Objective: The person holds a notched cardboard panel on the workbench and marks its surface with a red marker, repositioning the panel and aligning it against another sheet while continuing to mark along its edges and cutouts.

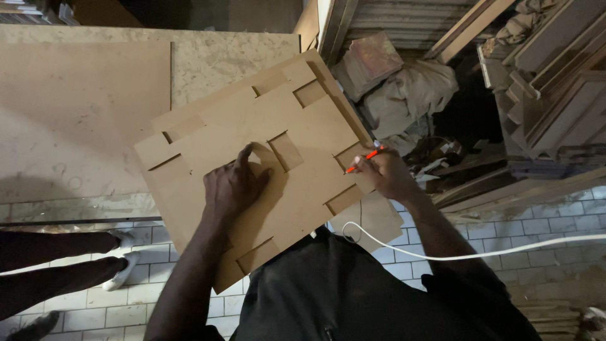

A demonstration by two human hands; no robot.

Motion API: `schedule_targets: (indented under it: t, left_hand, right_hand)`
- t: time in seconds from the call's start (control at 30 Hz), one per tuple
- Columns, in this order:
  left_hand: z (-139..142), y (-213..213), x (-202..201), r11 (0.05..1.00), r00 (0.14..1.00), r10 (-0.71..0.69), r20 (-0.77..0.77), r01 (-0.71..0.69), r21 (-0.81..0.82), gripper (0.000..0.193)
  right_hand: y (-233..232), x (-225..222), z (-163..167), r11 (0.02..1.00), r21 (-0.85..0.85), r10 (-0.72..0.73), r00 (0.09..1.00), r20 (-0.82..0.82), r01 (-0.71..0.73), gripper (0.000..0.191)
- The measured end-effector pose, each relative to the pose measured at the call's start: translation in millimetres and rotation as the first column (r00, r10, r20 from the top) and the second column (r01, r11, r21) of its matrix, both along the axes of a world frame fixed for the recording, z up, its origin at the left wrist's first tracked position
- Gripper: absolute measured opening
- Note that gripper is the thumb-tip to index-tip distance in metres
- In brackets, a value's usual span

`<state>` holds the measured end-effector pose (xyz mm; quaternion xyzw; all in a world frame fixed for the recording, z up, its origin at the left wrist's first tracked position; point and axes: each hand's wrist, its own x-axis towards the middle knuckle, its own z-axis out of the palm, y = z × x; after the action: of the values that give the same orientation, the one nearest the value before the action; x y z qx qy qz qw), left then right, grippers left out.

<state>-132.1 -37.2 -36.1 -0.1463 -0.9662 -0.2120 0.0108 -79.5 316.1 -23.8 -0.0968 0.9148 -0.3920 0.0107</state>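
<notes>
A tan fibreboard panel [221,136] with several rectangular notches and cut-outs lies tilted across a table, its near corner against my body. My left hand [235,184] presses flat on the middle of the panel, fingers spread beside a rectangular cut-out [286,151]. My right hand [386,173] grips an orange-red pen [364,160] at the panel's right edge, its tip touching the board near a notch.
A large board-topped table [76,113] lies under the panel. Another person's legs and white shoes [120,268] stand at the left on the white tiled floor [555,224]. A white cable [480,252] runs right. Stacked boards [555,82] and crumpled sacks [404,95] fill the right.
</notes>
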Motion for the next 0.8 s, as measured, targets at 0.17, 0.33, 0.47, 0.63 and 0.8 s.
schedule_targets:
  t: [0.17, 0.33, 0.47, 0.63, 0.8]
  left_hand:
    - [-0.2, 0.2, 0.0, 1.000, 0.993, 0.001, 0.121, -0.004, 0.020, 0.072]
    - [6.7, 2.2, -1.1, 1.000, 0.996, 0.022, 0.081, -0.023, 0.007, 0.070]
    - [8.1, -1.3, 1.9, 0.996, 1.000, -0.004, 0.023, 0.003, 0.087, 0.068]
    - [5.2, -3.2, 0.4, 0.999, 1.000, -0.013, 0.007, 0.013, 0.047, 0.069]
    - [5.9, -3.1, 1.3, 0.993, 0.998, -0.039, -0.040, 0.043, 0.109, 0.069]
  right_hand:
    - [23.8, -10.4, 12.2, 0.968, 0.245, 0.050, 0.924, -0.380, 0.048, 0.029]
    - [19.3, 11.2, 0.6, 0.984, 0.107, -0.130, 0.984, -0.119, 0.143, 0.039]
    - [-21.2, 47.0, -13.7, 0.981, -0.099, 0.151, 0.976, -0.160, -0.168, 0.016]
    - [-28.1, 59.7, -3.2, 0.956, 0.107, 0.291, 0.934, -0.208, -0.274, 0.014]
    - [-3.4, 54.2, 4.9, 0.902, 0.417, 0.253, 0.920, -0.301, -0.112, 0.013]
